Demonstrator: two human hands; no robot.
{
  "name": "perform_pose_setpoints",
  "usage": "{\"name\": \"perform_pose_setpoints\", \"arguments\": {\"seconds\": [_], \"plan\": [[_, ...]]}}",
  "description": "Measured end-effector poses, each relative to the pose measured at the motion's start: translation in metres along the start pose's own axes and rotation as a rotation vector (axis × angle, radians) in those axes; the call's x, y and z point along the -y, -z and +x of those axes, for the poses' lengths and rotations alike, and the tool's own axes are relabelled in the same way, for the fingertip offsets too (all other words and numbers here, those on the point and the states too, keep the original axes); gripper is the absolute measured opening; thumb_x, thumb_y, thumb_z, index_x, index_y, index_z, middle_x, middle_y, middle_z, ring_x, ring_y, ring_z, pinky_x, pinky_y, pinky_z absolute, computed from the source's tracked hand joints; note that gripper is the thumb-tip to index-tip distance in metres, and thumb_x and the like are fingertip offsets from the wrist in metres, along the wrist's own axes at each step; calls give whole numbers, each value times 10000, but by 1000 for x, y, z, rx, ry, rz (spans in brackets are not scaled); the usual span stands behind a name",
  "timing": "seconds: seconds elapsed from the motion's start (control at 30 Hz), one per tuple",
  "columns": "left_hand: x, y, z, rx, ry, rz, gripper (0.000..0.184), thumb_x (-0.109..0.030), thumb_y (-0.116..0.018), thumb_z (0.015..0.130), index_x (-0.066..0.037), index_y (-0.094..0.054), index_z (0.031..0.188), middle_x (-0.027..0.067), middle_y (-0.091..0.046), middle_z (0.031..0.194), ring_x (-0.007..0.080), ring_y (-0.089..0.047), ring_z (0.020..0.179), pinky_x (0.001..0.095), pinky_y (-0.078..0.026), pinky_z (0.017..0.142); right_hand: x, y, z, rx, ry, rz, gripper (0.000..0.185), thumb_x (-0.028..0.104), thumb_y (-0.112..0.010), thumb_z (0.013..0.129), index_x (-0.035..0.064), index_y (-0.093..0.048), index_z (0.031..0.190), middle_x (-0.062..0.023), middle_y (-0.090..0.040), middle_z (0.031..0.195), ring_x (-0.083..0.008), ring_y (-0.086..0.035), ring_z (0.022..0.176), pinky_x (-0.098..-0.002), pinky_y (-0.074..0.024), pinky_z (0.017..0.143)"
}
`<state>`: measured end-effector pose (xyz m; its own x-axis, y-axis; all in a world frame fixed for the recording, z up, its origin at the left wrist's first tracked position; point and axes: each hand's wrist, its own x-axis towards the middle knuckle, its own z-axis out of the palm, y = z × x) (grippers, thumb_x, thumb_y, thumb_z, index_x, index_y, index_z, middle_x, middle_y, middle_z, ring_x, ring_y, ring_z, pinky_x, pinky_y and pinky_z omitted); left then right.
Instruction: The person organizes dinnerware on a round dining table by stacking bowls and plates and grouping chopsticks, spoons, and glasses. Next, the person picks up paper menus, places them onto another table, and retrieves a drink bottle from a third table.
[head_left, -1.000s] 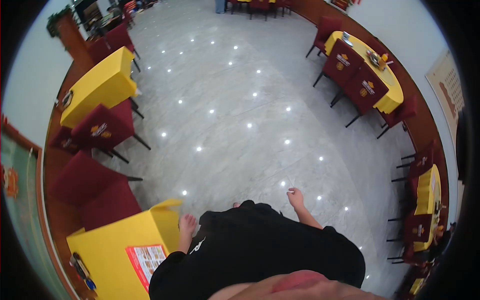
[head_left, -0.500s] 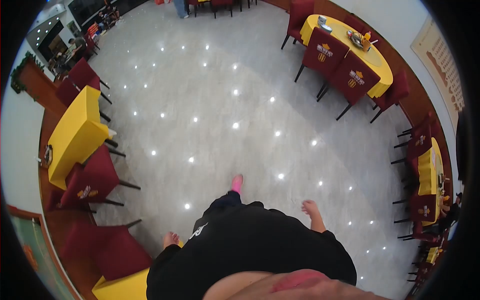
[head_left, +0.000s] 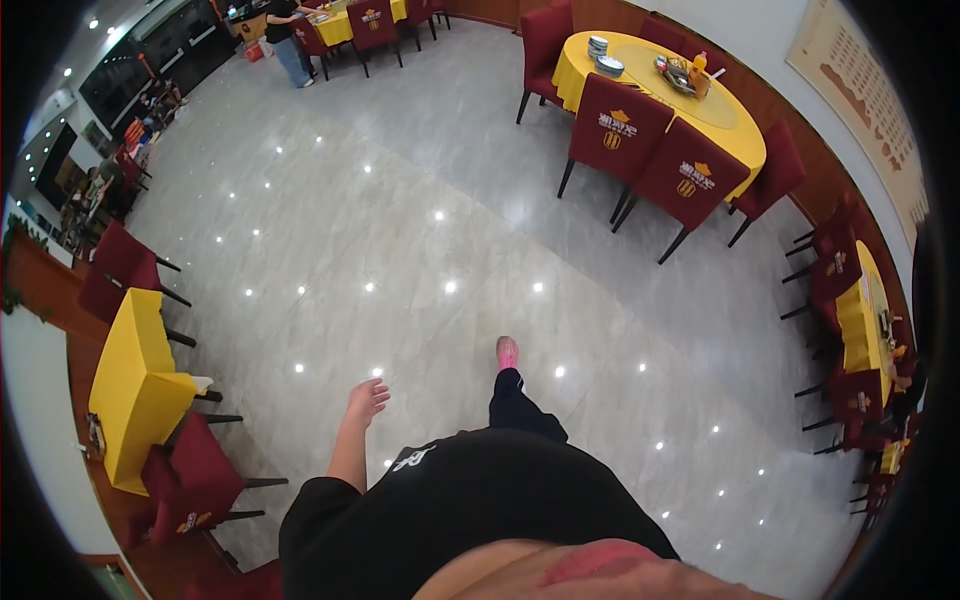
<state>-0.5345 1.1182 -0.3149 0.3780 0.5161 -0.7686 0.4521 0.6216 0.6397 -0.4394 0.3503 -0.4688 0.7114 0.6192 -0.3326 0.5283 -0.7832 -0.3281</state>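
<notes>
My left hand (head_left: 368,399) hangs in front of my body at the left, above the tiled floor. Its fingers are loosely spread, and nothing is in it. My right hand is out of view, hidden beside or behind my black shirt (head_left: 480,490). One foot (head_left: 508,353) in pink is out ahead of me on the grey floor (head_left: 430,330). The nearest furniture to my left hand is a dark red chair (head_left: 200,475) and a table with a yellow cloth (head_left: 135,390), both well apart from it.
At the upper right stands a round yellow table (head_left: 640,55) with stacked bowls (head_left: 608,65), a tray of bottles (head_left: 685,75) and red chairs (head_left: 620,125). More tables line the right wall (head_left: 860,320). A person (head_left: 285,45) stands by a far table.
My left hand has swung forward and up. My right hand has gone out of view. The view has moved forward and turned slightly right, and the round table appears closer.
</notes>
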Motion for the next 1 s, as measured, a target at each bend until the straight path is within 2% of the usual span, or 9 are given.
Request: {"name": "perform_pose_setpoints", "arguments": {"seconds": [0.2, 0.3, 0.37, 0.47, 0.63, 0.8, 0.9, 0.97, 1.0], "plan": [[-64, -64, 77, 14, 77, -66, 415, -297, -524, 919, -70, -538, 1266, 109, -640, 1105, 234, -632, 944, 379, -478, 766, -6, 80, 143, 57, -242, 14, 250, 236, -573, 884, 6, -659, 932, -164, -659, 771, -255, -646, 679, -380, -507, 512], [-84, -82, 93, -69, 196, 111, 408, -303, -533, 905, -79, -553, 1246, 108, -653, 1081, 235, -648, 906, 403, -476, 734, -36, 138, 229, 95, -329, 20, 253, 240, -574, 882, 4, -664, 903, -163, -657, 758, -248, -641, 654, -376, -502, 505], [-100, -89, 107, -42, 216, 323, 394, -307, -536, 896, -83, -569, 1218, 113, -667, 1062, 241, -662, 867, 415, -468, 712, -26, 185, 358, -112, -848, 1091, 233, 224, -558, 888, 13, -652, 859, -99, -634, 627, -189, -574, 490, -322, -444, 443], [-118, -92, 129, -72, 240, 265, 368, -297, -543, 895, -83, -578, 1193, 112, -674, 1027, 249, -669, 838, 402, -460, 706, -8, 261, 499, -190, -680, 1067, 259, 290, -580, 905, 49, -638, 981, -65, -665, 781, -144, -617, 609, -275, -448, 490], [-136, -95, 155, -38, 192, 461, 368, -284, -563, 882, -77, -569, 1187, 113, -674, 1025, 255, -668, 865, 406, -460, 709, 56, 352, 669, -26, -585, 966, 282, 289, -587, 896, 65, -634, 1062, -55, -665, 823, -139, -625, 675, -269, -453, 545], [-199, -119, 182, -14, 240, 495, 365, -291, -567, 873, -73, -554, 1165, 118, -660, 1059, 262, -655, 921, 419, -473, 739, 95, 371, 784, 87, -515, 954, 355, 267, -596, 881, 57, -601, 1166, -68, -669, 865, -154, -633, 715, -286, -461, 549], [-246, -134, 261, -56, 146, 260, 362, -300, -556, 879, -78, -558, 1165, 116, -657, 1060, 261, -653, 904, 385, -501, 701, 74, 352, 828, 86, -498, 783, 399, 253, -609, 869, 46, -575, 1209, -80, -671, 864, -172, -646, 737, -301, -477, 554], [-291, -157, 343, -52, 141, 305, 354, -304, -555, 882, -82, -564, 1157, 110, -664, 1041, 257, -657, 876, 376, -502, 687, 66, 348, 831, 43, -686, 823, 390, 243, -624, 857, 37, -591, 1186, -98, -674, 843, -195, -658, 756, -330, -500, 566], [-309, -163, 377, -72, 171, 364, 346, -308, -553, 884, -85, -571, 1149, 104, -672, 1022, 253, -661, 847, 366, -502, 673, 46, 327, 833, 40, -781, 840, 317, 192, -616, 847, 16, -611, 1111, -109, -657, 714, -187, -583, 515, -342, -446, 429]]}}
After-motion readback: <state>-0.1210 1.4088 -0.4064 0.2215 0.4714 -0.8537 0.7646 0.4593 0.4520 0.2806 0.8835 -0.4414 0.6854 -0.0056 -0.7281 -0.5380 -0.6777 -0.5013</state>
